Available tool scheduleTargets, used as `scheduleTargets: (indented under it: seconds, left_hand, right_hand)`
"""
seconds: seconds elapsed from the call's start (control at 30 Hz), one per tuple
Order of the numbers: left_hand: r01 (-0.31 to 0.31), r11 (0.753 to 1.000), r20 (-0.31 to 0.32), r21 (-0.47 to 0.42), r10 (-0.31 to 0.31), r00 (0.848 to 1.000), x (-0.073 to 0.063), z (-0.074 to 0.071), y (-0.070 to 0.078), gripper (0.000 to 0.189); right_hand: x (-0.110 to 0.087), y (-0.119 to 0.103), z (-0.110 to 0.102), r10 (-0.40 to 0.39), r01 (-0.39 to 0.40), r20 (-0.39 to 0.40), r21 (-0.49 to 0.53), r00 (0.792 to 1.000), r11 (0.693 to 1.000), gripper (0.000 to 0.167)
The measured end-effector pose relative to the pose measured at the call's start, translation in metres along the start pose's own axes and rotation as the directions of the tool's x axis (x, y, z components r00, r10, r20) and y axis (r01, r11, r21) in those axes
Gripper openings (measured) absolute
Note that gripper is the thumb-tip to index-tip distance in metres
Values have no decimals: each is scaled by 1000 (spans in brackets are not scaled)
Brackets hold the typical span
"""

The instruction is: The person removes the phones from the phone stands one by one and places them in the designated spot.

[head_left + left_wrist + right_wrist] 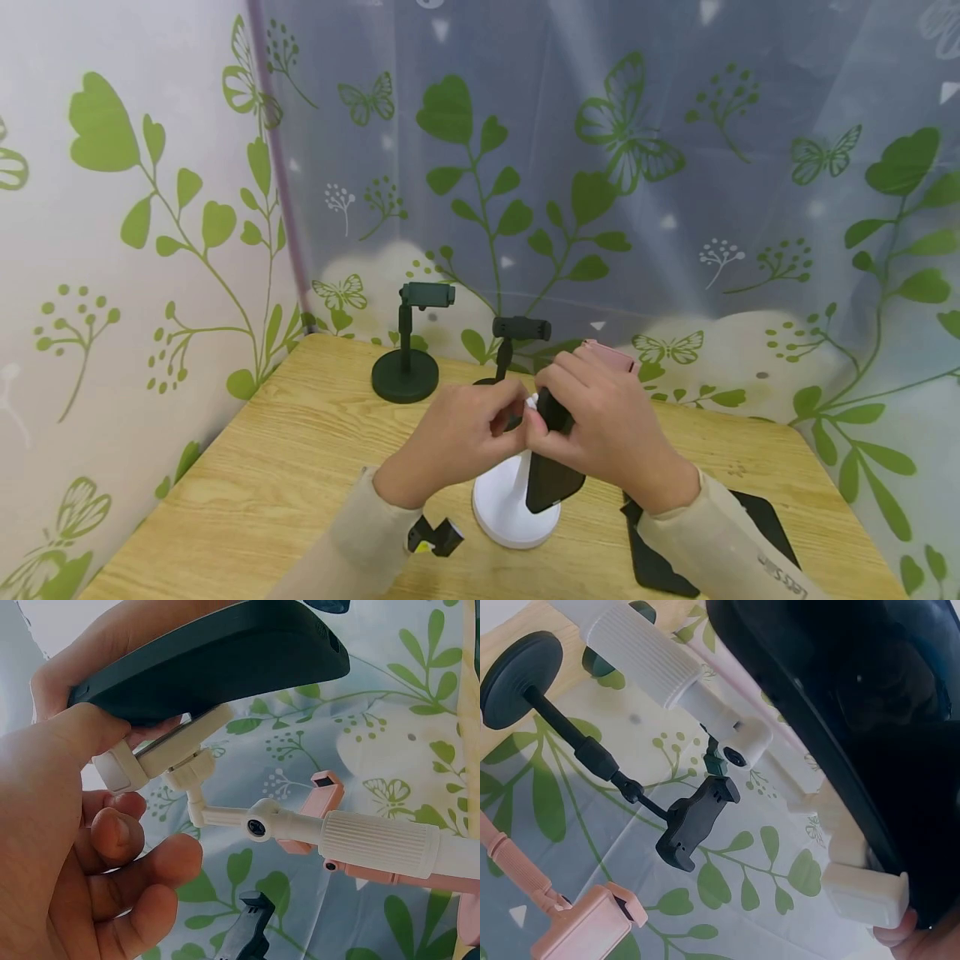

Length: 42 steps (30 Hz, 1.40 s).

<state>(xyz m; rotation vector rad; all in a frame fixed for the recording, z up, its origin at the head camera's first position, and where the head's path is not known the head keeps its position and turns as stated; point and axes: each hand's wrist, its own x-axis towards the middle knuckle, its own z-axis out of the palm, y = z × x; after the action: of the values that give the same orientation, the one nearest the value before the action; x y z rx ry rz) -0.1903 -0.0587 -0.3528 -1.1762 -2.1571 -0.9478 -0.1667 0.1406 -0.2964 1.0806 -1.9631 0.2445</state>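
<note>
In the head view my right hand grips a black smartphone, tilted over a white phone stand. The stand's round white base rests on the table below. My left hand meets the right one at the phone's upper edge. In the left wrist view, its thumb and forefinger pinch the end of the stand's white clamp, while the other fingers curl loosely. The phone's back lies against that clamp, above the jointed white arm. The right wrist view shows the phone's dark screen close up, with the clamp end at its edge.
A dark green phone stand stands at the back left of the wooden table. Behind my hands are a black phone stand and a pink one. A flat black object lies at right, partly under my sleeve.
</note>
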Motion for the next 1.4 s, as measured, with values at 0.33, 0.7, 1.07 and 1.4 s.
scheduleTargets:
  seconds: [0.33,0.7,1.07,1.4]
  left_hand:
    - [-13,1000,4,-5,13,1000,1,2,1,13]
    - [-5,1000,26,-22,6,1000,2,1,2,12]
    - [9,1000,25,-17,-8,1000,1,3,1,14]
    - [-1,1000,22,-28,2,1000,2,1,1,16]
  right_hand:
    - [-1,-1,-2,1,-1,-12,-1,1000,1000,20]
    - [-3,-3,-4,3,-2,-34,13,999,1000,19]
    - [-4,-6,-10,0,3,-116,32,993,999,21]
    - [-14,-8,-27,3,-6,-124,-20,992,1000,32]
